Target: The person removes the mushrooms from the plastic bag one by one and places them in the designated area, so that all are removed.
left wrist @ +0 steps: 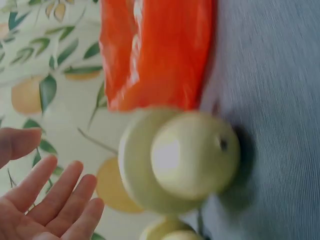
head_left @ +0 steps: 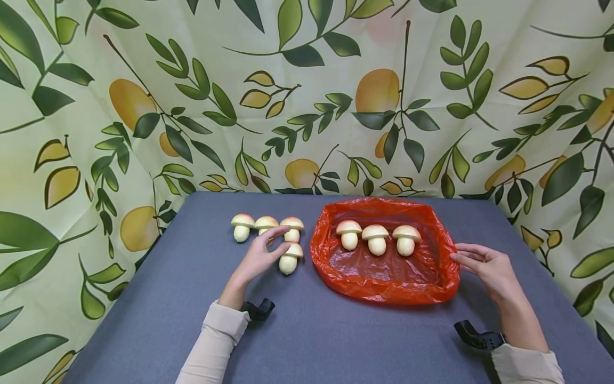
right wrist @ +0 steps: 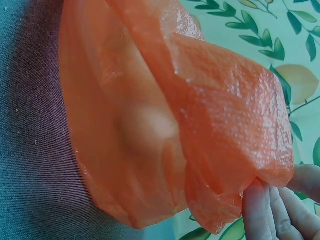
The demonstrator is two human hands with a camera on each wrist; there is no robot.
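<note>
A red plastic bag (head_left: 386,295) lies open at the right of the table with its rim rolled outward, holding three pale mushrooms (head_left: 376,240). My right hand (head_left: 491,269) pinches the bag's right rim between thumb and fingers; the right wrist view shows the red film (right wrist: 235,115) caught there. At the left, my left hand (head_left: 259,260) hovers beside the loose mushrooms, thumb and fingers apart, holding nothing. Nearest to it is a mushroom (head_left: 289,260) in front of a row of three, whose middle one (head_left: 265,223) is partly hidden by the fingers. A mushroom's stem end (left wrist: 195,155) fills the left wrist view.
The blue-grey table (head_left: 336,341) runs back to a hanging leaf-and-fruit printed cloth (head_left: 307,106). Black straps with camera mounts sit on both wrists, just beyond the light sleeves (head_left: 216,336).
</note>
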